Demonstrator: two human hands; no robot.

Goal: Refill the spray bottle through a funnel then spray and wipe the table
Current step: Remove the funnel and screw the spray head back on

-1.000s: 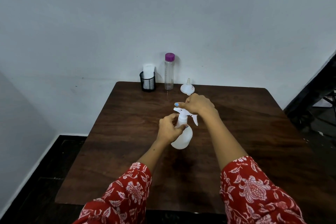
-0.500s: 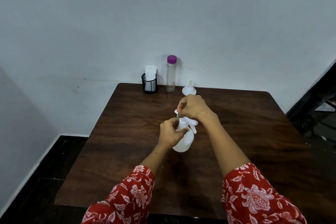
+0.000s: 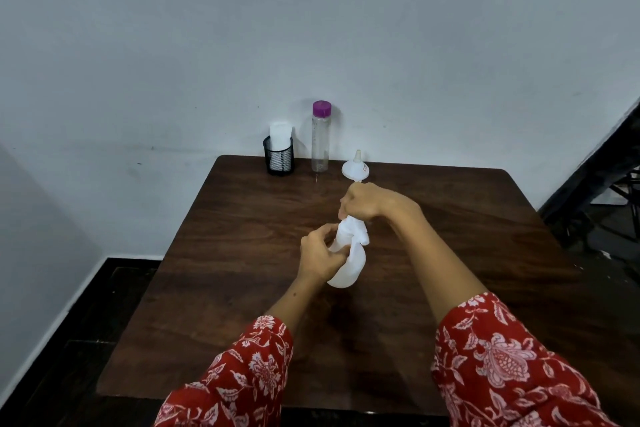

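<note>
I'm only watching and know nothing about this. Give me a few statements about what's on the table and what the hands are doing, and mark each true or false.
1. Both hands hold the spray bottle. True: the left hand grips its body, the right hand its spray head.
2. The funnel sits in the spray bottle's neck. False: it stands upside down on the table, behind the hands.
3. The clear bottle has a purple cap on. True.
4. The mesh cup lies on its side. False: it stands upright with white paper in it.
</note>
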